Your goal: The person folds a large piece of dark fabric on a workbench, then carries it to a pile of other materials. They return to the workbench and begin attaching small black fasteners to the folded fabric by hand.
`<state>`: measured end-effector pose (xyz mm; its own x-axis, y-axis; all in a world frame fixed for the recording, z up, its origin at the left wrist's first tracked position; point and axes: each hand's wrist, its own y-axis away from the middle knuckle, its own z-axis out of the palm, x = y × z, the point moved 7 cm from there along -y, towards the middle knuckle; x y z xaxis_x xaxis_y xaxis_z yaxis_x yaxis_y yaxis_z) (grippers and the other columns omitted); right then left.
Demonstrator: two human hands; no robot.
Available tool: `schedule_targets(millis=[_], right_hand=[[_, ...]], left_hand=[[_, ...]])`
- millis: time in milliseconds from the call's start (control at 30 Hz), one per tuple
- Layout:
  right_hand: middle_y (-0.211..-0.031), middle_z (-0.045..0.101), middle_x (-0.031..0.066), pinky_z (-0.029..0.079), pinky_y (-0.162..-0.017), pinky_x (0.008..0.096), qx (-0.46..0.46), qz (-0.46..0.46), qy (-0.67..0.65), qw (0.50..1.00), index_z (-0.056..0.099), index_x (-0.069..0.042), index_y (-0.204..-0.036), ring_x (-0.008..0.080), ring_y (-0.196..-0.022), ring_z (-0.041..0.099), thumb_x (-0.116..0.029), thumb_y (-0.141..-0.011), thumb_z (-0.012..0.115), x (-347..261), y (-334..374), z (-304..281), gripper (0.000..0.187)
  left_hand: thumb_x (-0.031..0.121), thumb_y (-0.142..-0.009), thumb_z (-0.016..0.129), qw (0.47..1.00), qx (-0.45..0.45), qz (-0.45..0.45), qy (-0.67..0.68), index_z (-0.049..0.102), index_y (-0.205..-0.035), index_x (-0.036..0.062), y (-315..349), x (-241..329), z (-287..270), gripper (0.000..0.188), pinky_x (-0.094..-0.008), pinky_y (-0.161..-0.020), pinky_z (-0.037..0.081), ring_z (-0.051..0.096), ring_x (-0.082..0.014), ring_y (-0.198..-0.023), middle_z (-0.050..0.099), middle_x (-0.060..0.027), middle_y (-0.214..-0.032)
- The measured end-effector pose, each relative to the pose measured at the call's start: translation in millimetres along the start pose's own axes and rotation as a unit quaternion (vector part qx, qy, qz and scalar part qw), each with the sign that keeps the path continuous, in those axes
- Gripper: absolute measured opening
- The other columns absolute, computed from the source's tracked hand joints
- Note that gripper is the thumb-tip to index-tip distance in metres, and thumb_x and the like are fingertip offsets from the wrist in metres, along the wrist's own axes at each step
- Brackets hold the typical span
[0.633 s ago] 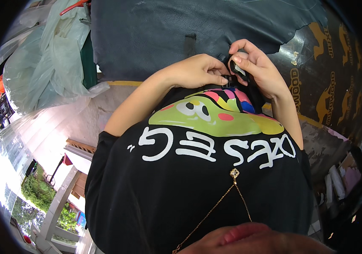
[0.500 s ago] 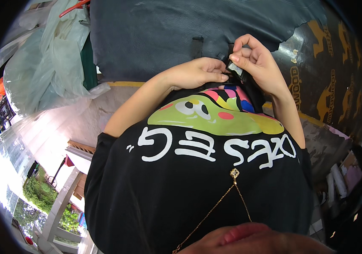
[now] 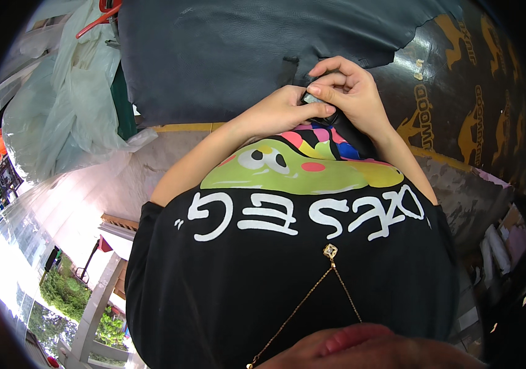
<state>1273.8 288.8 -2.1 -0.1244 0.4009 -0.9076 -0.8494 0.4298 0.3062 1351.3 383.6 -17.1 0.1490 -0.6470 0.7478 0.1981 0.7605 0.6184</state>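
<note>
Both of my hands meet in front of my shirt, close to the near edge of the dark blue-grey leather sheet (image 3: 213,61). Between them is a small black piece with a pale grey face (image 3: 311,98); its exact kind cannot be made out. My left hand (image 3: 287,111) is closed on its lower side, thumb pointing right. From above, my right hand (image 3: 352,91) pinches the same piece with thumb and bent fingers. Part of the piece is hidden by the fingers. A small black scrap (image 3: 287,71) lies on the leather just beyond my left hand.
Crumpled translucent plastic sheeting (image 3: 60,104) hangs at the left, with a red-handled tool (image 3: 98,21) at its top. To the right, a dark printed board (image 3: 447,92) shows beside the leather's ragged edge. Its yellow-brown front edge (image 3: 189,128) runs before me.
My hands have drawn closer together around the black piece, and the left thumb now lies over its near side. The view has shifted slightly.
</note>
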Motion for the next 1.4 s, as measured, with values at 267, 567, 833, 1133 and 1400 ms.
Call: schedule_targets(millis=[267,567,833,1133,1400], right_hand=[[-0.1,0.068,0.0048,0.051,-0.075,0.0256,0.025,-0.095,0.179,0.979,0.067,-0.001,-0.105,0.0105,-0.084,0.065,-0.018,-0.097,0.066,-17,25,-16,0.019],[-0.077,0.058,-0.0006,0.044,-0.067,0.0259,-0.065,0.069,0.267,0.959,0.065,0.0,-0.096,0.0094,-0.073,0.051,-0.02,-0.089,0.075,-16,49,-36,0.024],[-0.081,0.065,0.008,0.048,-0.067,0.0298,0.048,-0.126,0.385,0.913,0.067,0.0,-0.091,0.0205,-0.076,0.065,-0.013,-0.085,0.077,-47,50,-33,0.018],[-0.077,0.064,0.0077,0.046,-0.063,0.0317,0.075,-0.149,0.41,0.897,0.066,0.0,-0.086,0.0215,-0.07,0.061,-0.01,-0.083,0.076,-51,58,-39,0.014],[-0.072,0.059,0.0057,0.045,-0.063,0.0353,0.014,-0.171,0.495,0.851,0.063,-0.004,-0.078,0.0245,-0.066,0.057,-0.013,-0.081,0.076,-50,78,-29,0.016]], left_hand=[[0.039,-0.096,0.058,0.995,0.033,-0.055,0.072,0.068,-0.11,0.0056,-3,-6,1,0.037,-0.0285,-0.086,0.052,0.062,-0.0097,-0.093,0.065,-0.0003,-0.103],[0.038,-0.098,0.056,0.991,0.048,-0.06,0.114,0.065,-0.115,0.0,-11,-16,-3,0.042,-0.0274,-0.084,0.053,0.063,-0.0116,-0.096,0.065,-0.0054,-0.106],[0.024,-0.103,0.056,0.996,0.021,0.092,-0.002,0.065,-0.118,0.0,-16,3,3,0.03,-0.0256,-0.08,0.05,0.061,-0.0096,-0.086,0.066,0.0009,-0.097],[0.049,-0.095,0.064,0.971,0.058,0.172,-0.158,0.066,-0.112,-0.0003,-2,26,12,0.052,-0.0344,-0.077,0.052,0.069,-0.0232,-0.081,0.071,-0.015,-0.089],[0.052,-0.101,0.054,0.983,0.048,0.133,-0.119,0.069,-0.105,-0.001,-5,14,15,0.055,-0.0334,-0.079,0.052,0.067,-0.0218,-0.085,0.071,-0.0134,-0.092]])
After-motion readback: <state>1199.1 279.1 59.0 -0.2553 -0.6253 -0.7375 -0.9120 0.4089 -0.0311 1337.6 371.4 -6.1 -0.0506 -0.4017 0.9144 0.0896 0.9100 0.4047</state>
